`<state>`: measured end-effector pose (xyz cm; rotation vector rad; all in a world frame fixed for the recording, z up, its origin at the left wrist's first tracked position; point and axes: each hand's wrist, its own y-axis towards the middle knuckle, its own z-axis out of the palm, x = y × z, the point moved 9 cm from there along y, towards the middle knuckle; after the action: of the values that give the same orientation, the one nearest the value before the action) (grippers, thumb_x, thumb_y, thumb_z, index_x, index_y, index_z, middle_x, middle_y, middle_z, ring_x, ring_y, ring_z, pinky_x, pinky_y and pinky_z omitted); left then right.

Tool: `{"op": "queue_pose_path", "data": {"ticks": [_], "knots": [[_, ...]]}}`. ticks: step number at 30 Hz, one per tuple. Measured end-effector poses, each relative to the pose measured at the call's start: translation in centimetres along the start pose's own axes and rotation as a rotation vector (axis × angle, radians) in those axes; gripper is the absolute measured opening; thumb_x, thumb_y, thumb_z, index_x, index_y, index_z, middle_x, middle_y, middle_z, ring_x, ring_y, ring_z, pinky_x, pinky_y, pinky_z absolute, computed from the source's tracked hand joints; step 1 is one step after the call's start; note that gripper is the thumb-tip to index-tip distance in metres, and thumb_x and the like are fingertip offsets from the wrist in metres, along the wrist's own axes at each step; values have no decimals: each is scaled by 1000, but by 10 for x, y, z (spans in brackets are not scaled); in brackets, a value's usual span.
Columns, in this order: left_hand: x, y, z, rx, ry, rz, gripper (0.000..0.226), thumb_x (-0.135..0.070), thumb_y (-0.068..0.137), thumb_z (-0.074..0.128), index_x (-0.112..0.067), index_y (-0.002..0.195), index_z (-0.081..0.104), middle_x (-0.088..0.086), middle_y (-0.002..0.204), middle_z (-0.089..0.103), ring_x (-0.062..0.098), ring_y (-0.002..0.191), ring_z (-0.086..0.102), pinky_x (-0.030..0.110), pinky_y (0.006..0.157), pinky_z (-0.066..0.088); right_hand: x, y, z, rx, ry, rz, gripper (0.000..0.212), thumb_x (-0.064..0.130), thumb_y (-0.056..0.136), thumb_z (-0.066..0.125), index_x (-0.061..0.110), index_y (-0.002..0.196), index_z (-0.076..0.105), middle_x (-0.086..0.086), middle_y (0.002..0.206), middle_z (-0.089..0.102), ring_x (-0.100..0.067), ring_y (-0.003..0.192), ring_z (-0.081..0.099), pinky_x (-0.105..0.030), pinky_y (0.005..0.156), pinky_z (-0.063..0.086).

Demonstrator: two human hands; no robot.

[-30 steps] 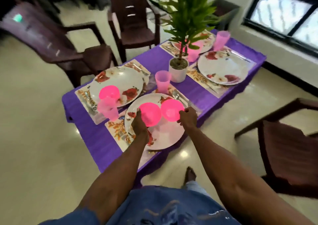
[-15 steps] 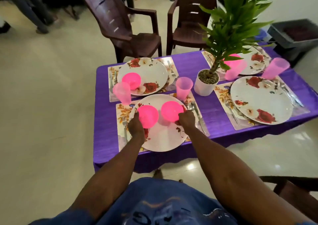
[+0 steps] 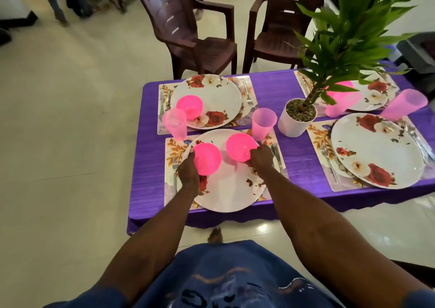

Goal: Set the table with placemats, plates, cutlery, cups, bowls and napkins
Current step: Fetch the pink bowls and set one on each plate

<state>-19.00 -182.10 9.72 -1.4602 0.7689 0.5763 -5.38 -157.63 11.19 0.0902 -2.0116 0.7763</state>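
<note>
Two pink bowls sit over the near floral plate (image 3: 230,190) on its placemat (image 3: 171,147). My left hand (image 3: 188,170) grips the left pink bowl (image 3: 208,158) by its near rim. My right hand (image 3: 260,158) grips the right pink bowl (image 3: 240,146) the same way. A pink cup (image 3: 263,122) stands just behind the right bowl. A fork (image 3: 174,166) lies left of the plate, a knife (image 3: 277,154) right of it. The right near plate (image 3: 376,150) holds no bowl.
The purple-clothed table (image 3: 294,86) carries a far left plate (image 3: 211,95) with a pink bowl (image 3: 189,106) and cup (image 3: 175,124), a potted plant (image 3: 297,117) mid-table, and two tipped-looking pink cups (image 3: 403,104) at right. Two brown chairs (image 3: 195,37) stand behind.
My view swung left around the table, so the table now lies square in front. Both hands have kept hold of the two pink bowls over the near plate.
</note>
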Motion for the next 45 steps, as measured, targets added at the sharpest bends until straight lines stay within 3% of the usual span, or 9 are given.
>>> {"op": "queue_pose_path", "data": {"ticks": [7,11,15,19,25,31,34,39,45], "knots": [[0,2,4,9,12,-9,58,-54,86,65,-20,132,56,6,118,59,32,104,59,54,78,59,-2,11,2,-1,-46,25,52,5,83,55,8,135,52,-13,117,65,-37,95,68,-31,44,57],[2,3,5,14,4,-6,60,-57,82,68,-22,129,59,7,120,61,33,104,60,57,77,59,-1,13,-2,-29,-76,22,43,7,85,60,4,128,57,-15,112,68,-35,92,69,-40,59,61],[1,3,4,3,12,-5,58,-59,82,67,-24,127,58,7,121,61,33,105,60,57,81,57,5,8,-6,-43,-83,-15,41,6,86,54,2,127,57,-15,109,69,-33,80,70,-22,36,48],[2,3,4,13,18,7,56,-60,82,66,-24,125,59,8,119,62,35,103,62,57,72,59,5,5,-7,-57,-64,-10,43,9,88,53,5,131,56,-14,111,69,-30,80,70,-17,32,42],[6,4,5,33,13,25,50,-55,85,66,-23,122,62,5,119,62,32,104,60,57,78,58,2,-5,-22,-143,-64,-27,25,26,92,53,7,104,64,-3,90,68,-20,81,65,-19,49,40],[7,-15,19,58,132,174,36,-39,91,65,-16,119,68,1,113,62,31,113,55,52,95,48,-2,-23,-59,-374,-136,-64,26,22,98,48,4,110,62,-7,99,65,-24,90,61,-34,71,49],[10,-37,36,98,163,234,34,-33,93,64,-12,119,68,6,113,65,27,107,56,38,84,44,-7,-22,-74,-342,-137,-112,24,23,99,48,5,98,64,-6,87,63,-21,79,57,-25,58,36],[25,-82,85,193,183,302,20,-29,97,60,-26,79,69,-4,86,67,22,91,58,37,78,44,-19,-21,-111,-245,-153,-138,24,20,94,52,9,73,56,-6,72,57,-24,70,50,-27,48,28],[69,-146,176,261,333,394,33,-32,100,54,-5,109,71,11,109,68,27,98,59,38,85,45,-48,-20,-191,-70,-104,-140,55,59,92,49,8,77,64,-11,72,67,-29,65,64,-40,60,51]]}}
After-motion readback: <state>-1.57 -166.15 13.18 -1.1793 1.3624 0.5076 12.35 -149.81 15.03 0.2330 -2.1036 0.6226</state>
